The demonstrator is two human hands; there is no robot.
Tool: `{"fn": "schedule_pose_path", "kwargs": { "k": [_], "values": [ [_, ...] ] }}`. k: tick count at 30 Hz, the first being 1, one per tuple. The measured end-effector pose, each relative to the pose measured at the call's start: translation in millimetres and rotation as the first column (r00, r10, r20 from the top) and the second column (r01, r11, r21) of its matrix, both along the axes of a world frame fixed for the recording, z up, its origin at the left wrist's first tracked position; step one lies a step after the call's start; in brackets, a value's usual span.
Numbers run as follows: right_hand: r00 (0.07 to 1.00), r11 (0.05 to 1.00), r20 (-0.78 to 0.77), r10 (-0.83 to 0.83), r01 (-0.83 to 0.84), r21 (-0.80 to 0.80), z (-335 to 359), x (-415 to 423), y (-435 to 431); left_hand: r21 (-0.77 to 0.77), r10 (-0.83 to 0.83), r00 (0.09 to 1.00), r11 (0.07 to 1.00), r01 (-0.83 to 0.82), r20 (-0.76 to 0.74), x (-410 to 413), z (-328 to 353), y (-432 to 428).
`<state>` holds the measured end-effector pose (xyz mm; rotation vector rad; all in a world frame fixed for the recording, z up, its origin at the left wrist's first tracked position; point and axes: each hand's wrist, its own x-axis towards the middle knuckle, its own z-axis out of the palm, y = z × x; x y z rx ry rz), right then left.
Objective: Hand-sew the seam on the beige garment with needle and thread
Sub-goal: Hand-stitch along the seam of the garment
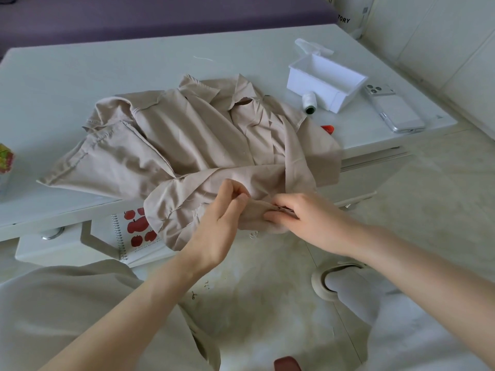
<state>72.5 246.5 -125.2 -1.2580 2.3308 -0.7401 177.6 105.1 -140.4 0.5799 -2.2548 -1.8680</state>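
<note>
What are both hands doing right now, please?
Left hand: closed, pinching the beige garment.
Right hand: closed, pinching the same garment's bunched edge.

The beige garment (187, 135) is plain, with seams overlocked in matching beige, and lies on a white bench (80, 76). To its right stand a white plastic box (325, 81), a spool of thread (310, 100) wound in white with a dark green end, and a silver phone (393, 109) with a pale back. An orange-red object (328, 129) shows at the garment's right edge. Below its left side, a white spiral notebook (136, 231) is patterned with red apples. Beyond the garment runs a purple surface (134, 14). Beneath it, the floor (267, 303) is cream and faintly marbled, with a white sock (353, 298) in an off-white slipper (321, 279).
</note>
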Motion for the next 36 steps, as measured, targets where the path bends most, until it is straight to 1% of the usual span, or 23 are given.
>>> {"fn": "schedule_pose_path", "kwargs": {
  "k": [2, 4, 5, 7, 9, 11, 13, 15, 18, 21, 25, 28, 36],
  "values": [
    [1.0, 1.0, -0.003, 0.01, -0.01, 0.004, -1.5, -0.3, 2.1, -0.048, -0.084, 0.994, 0.995, 0.088, 0.072, 0.9, 0.8, -0.3],
    [1.0, 1.0, -0.017, 0.021, -0.02, 0.004, -3.9, -1.0, 4.4, -0.174, -0.118, 0.988, 0.976, 0.135, 0.104, 1.1, 0.0, 0.8],
    [1.0, 1.0, 0.01, 0.022, -0.023, 0.006, -4.4, -0.9, 5.3, -0.221, -0.106, 0.99, 0.967, 0.125, 0.095, 0.9, -0.3, 1.0],
    [0.994, 1.0, 0.106, 0.016, -0.017, 0.004, -3.4, -0.5, 7.1, -0.25, -0.086, 0.994, 0.963, 0.1, 0.063, 1.4, -2.4, -0.5],
    [0.984, 1.0, 0.175, -0.03, 0.029, 0.007, -0.3, -2.0, 8.9, -0.229, -0.085, 0.996, 0.969, 0.092, 0.041, 3.0, -4.5, -2.4],
    [0.98, 0.996, 0.18, -0.087, 0.087, 0.007, 0.9, -6.0, 10.2, -0.207, -0.081, 0.996, 0.975, 0.086, 0.032, 3.4, -5.5, -3.7],
    [0.985, 0.991, 0.111, -0.133, 0.134, -0.008, 0.3, -9.2, 10.2, -0.191, -0.085, 0.996, 0.978, 0.085, 0.009, 3.7, -5.7, -3.8],
    [0.986, 0.985, 0.035, -0.161, 0.163, -0.059, 0.1, -11.4, 9.9, -0.203, -0.098, 0.995, 0.975, 0.093, -0.013, 4.3, -6.7, -3.7],
    [0.981, 0.976, 0.018, -0.191, 0.192, -0.104, 5.1, -13.3, 9.9, -0.232, -0.106, 0.994, 0.968, 0.098, -0.022, 5.5, -9.1, -4.2],
    [0.985, 0.985, -0.047, -0.167, 0.164, -0.057, 7.6, -13.7, 8.8, -0.211, -0.098, 0.995, 0.973, 0.092, -0.018, 5.9, -10.7, -4.2],
    [0.99, 0.99, -0.058, -0.125, 0.121, -0.068, 5.0, -10.7, 7.6, -0.182, -0.097, 0.995, 0.979, 0.091, -0.024, 6.3, -10.2, -4.3],
    [0.995, 0.998, -0.086, -0.058, 0.058, -0.006, 1.9, -9.9, 6.2, -0.174, -0.102, 0.994, 0.98, 0.096, -0.025, 6.7, -10.6, -5.1],
    [0.996, 0.998, 0.059, -0.06, 0.059, 0.009, 4.4, -6.0, 2.9, -0.137, -0.123, 0.992, 0.984, 0.118, -0.03, 7.9, -10.5, -6.0]
  ]
}}
